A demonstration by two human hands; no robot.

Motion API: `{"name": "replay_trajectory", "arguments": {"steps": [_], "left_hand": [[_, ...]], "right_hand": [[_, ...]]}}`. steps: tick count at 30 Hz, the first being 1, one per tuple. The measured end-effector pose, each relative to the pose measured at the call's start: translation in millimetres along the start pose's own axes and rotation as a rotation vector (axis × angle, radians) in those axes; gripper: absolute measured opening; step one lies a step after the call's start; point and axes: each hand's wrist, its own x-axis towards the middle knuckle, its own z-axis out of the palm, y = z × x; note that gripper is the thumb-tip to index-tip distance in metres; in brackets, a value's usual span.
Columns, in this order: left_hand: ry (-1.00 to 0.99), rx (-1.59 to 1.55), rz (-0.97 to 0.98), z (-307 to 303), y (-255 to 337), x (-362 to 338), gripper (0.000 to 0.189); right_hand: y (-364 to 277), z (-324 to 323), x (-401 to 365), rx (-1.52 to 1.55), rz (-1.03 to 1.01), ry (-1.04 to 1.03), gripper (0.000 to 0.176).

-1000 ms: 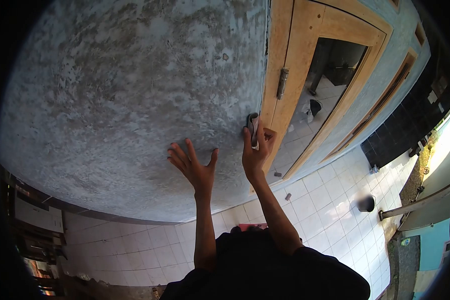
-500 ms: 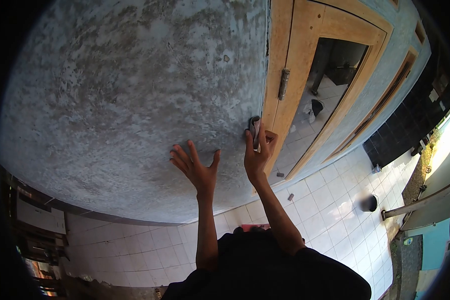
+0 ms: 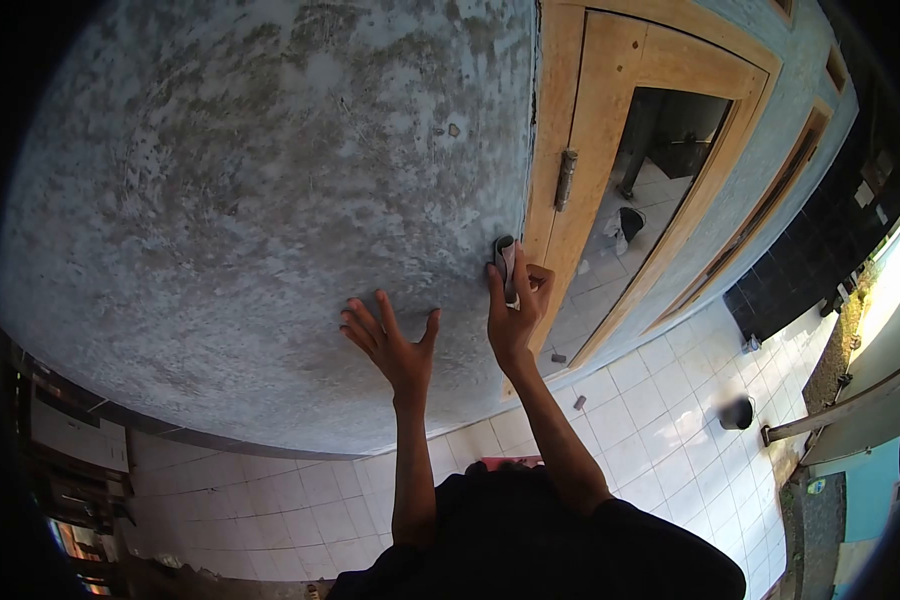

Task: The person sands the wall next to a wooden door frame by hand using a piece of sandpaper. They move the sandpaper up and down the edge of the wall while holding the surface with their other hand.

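My left hand (image 3: pixel 395 350) has its fingers spread and its palm side towards the patchy blue-grey wall (image 3: pixel 270 200), holding nothing. To the right of it, my right hand (image 3: pixel 514 318) grips a folded piece of sandpaper (image 3: pixel 506 262), dark on the outer side and paler inside. The sandpaper is up against the wall beside the wooden door frame (image 3: pixel 553 120). Fingers of my right hand cover its lower part.
A glass-panelled wooden door (image 3: pixel 610 110) with a metal hinge (image 3: pixel 566 180) stands right of the wall. Below, on the white tiled floor (image 3: pixel 660 430), are a dark bucket (image 3: pixel 737 413) and a small grey block (image 3: pixel 580 402). A slanted post (image 3: pixel 830 412) rises at right.
The view has tilted slightly, so the door and hinge sit a little lower. Both hands keep nearly the same place on the wall, and the sandpaper stays in my right hand.
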Motion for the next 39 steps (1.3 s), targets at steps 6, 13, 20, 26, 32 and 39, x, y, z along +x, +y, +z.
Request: {"name": "replay_trajectory", "arguments": {"steps": [6,13,20,26,32,39], "left_hand": [[-0.022,0.006,0.012,-2,-1,-2,0.101],[-0.047,-0.096,-0.039,-10,7,5,0.101],[0.01,-0.134,-0.044,-22,20,36,0.096],[-0.004,-0.091,-0.036,-19,14,32,0.095],[-0.01,-0.061,-0.026,-19,13,31,0.101],[0.01,-0.062,-0.021,-17,13,32,0.099]], "right_hand": [[-16,-6,38,0.042,-0.08,0.028,0.044],[9,-3,7,0.02,-0.023,0.022,0.045],[-8,-7,34,-0.015,-0.118,0.041,0.046],[7,0,-4,0.045,0.018,-0.03,0.045],[-16,-3,37,0.02,-0.118,0.035,0.045],[-2,5,10,0.048,-0.03,0.028,0.047]]}}
